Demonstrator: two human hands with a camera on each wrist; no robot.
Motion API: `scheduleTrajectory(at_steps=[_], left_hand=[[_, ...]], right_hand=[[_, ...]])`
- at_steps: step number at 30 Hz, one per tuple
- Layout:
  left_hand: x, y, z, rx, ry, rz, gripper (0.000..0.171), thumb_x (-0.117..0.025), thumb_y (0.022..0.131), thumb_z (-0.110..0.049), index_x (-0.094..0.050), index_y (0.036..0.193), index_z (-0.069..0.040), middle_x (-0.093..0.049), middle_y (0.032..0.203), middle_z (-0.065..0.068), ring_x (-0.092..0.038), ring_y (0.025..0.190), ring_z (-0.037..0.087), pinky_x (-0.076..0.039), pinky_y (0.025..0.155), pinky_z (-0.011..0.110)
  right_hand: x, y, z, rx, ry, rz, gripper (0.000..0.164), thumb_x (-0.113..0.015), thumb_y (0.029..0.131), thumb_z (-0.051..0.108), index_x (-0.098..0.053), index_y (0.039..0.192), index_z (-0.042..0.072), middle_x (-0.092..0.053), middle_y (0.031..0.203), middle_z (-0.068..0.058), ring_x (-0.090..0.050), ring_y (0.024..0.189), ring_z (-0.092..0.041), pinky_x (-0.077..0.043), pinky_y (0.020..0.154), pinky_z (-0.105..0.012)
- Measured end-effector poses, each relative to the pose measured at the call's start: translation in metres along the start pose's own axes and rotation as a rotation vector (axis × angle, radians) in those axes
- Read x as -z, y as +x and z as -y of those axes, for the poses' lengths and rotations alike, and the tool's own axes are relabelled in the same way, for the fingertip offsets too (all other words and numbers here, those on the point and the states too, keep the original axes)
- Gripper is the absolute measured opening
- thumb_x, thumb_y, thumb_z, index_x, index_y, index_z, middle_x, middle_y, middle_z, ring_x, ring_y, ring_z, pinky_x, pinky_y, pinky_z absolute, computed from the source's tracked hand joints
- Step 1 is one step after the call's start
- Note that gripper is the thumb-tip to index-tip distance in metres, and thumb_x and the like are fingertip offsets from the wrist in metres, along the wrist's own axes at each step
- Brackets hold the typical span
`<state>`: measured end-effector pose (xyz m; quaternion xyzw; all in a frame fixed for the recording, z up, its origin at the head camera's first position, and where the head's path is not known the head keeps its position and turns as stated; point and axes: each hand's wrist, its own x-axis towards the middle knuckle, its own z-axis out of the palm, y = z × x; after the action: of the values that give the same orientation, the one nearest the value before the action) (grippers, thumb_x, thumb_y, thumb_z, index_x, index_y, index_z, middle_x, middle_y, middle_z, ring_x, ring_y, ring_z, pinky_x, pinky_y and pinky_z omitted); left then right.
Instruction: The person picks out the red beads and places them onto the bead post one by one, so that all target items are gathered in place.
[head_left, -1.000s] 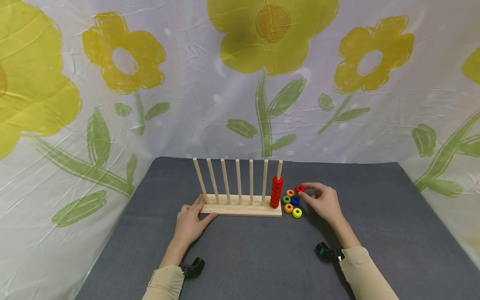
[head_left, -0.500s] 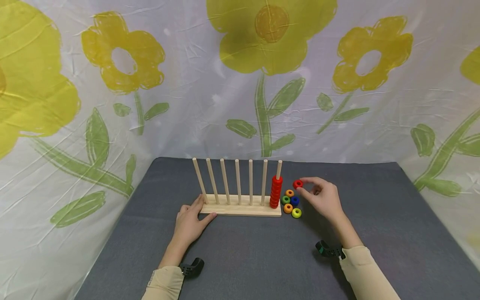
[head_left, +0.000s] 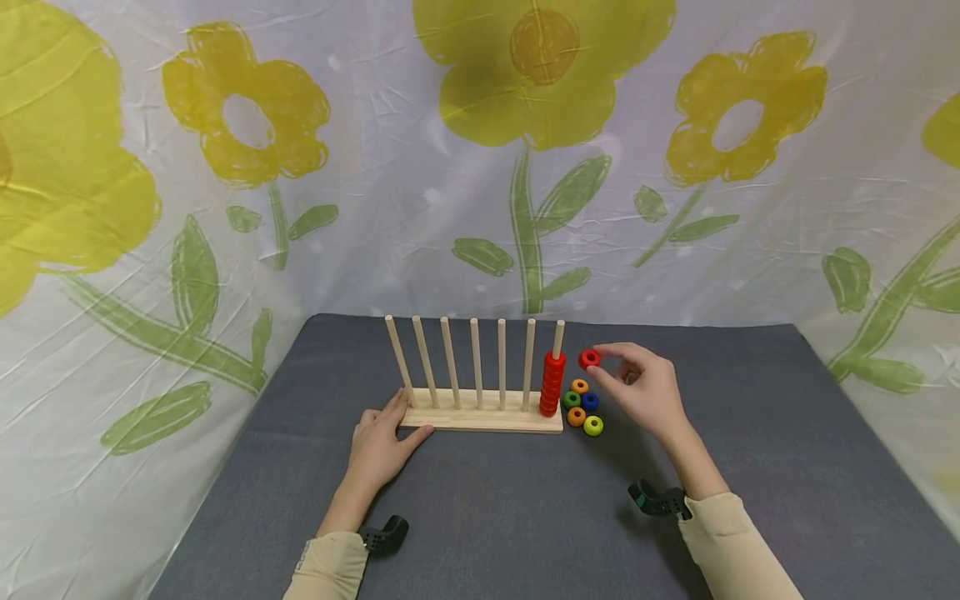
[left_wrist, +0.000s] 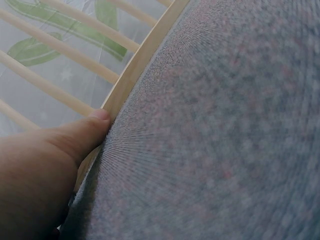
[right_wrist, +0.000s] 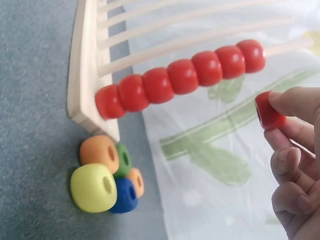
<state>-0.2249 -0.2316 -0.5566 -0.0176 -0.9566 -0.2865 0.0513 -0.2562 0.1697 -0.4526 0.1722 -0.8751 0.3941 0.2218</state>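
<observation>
A wooden peg stand [head_left: 481, 416] with a row of upright pegs stands in the middle of the dark table. Several red beads [head_left: 552, 383] are stacked on its rightmost peg; the other pegs are bare. My left hand [head_left: 380, 446] holds the left end of the base, thumb along the front edge and fingers at the end. In the left wrist view the thumb [left_wrist: 95, 127] presses on that edge. My right hand [head_left: 641, 392] pinches one red bead [head_left: 589, 359] between thumb and fingers, raised just right of the stacked peg. The right wrist view shows this bead [right_wrist: 270, 111] apart from the stack.
A cluster of loose beads lies just right of the base: two orange beads [head_left: 576, 417], a green bead [head_left: 572, 400], a blue bead [head_left: 590, 402] and a yellow bead [head_left: 593, 427]. Behind the table [head_left: 480, 517] hangs a flower-printed cloth [head_left: 390, 208].
My right hand has lifted the red bead up from beside the cluster and carried it a little left, toward the rightmost peg. My left hand and the stand stay put.
</observation>
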Motion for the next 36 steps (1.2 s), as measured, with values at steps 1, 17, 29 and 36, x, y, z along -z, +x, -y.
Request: scheduleTrajectory(at_steps=[1, 17, 29, 36], left_hand=[[0.0, 0.0, 0.0, -0.001, 0.0, 0.0, 0.088, -0.077, 0.097, -0.049, -0.039, 0.164, -0.007, -0.039, 0.169, 0.014, -0.048, 0.122, 0.04, -0.038, 0.098, 0.055], [0.0, -0.001, 0.0, -0.004, -0.007, -0.006, 0.087, -0.077, 0.097, -0.048, -0.039, 0.164, -0.007, -0.039, 0.169, 0.014, -0.049, 0.122, 0.04, -0.038, 0.097, 0.055], [0.0, -0.001, 0.001, -0.006, -0.007, -0.011, 0.087, -0.077, 0.096, -0.047, -0.04, 0.164, -0.007, -0.04, 0.168, 0.014, -0.049, 0.121, 0.039, -0.038, 0.098, 0.055], [0.0, -0.001, 0.0, -0.011, -0.005, -0.014, 0.087, -0.077, 0.096, -0.048, -0.04, 0.164, -0.007, -0.04, 0.168, 0.014, -0.049, 0.121, 0.04, -0.038, 0.099, 0.056]], right_hand=[[0.0, 0.0, 0.001, 0.002, 0.001, -0.002, 0.029, -0.089, 0.089, 0.014, -0.081, 0.116, 0.01, -0.078, 0.102, -0.007, -0.052, 0.055, -0.008, -0.043, 0.049, -0.027], [0.007, 0.005, 0.023, 0.067, 0.029, -0.026, 0.027, -0.088, 0.089, 0.012, -0.082, 0.115, 0.012, -0.078, 0.107, -0.006, -0.051, 0.057, -0.01, -0.042, 0.05, -0.027], [0.011, 0.008, 0.031, 0.094, 0.029, -0.046, 0.028, -0.088, 0.089, 0.01, -0.082, 0.116, 0.011, -0.078, 0.108, -0.007, -0.05, 0.056, -0.009, -0.04, 0.049, -0.026], [0.015, 0.012, 0.041, 0.121, 0.073, -0.065, 0.029, -0.087, 0.088, 0.007, -0.082, 0.117, 0.011, -0.077, 0.101, -0.006, -0.047, 0.053, -0.009, -0.036, 0.048, -0.021]])
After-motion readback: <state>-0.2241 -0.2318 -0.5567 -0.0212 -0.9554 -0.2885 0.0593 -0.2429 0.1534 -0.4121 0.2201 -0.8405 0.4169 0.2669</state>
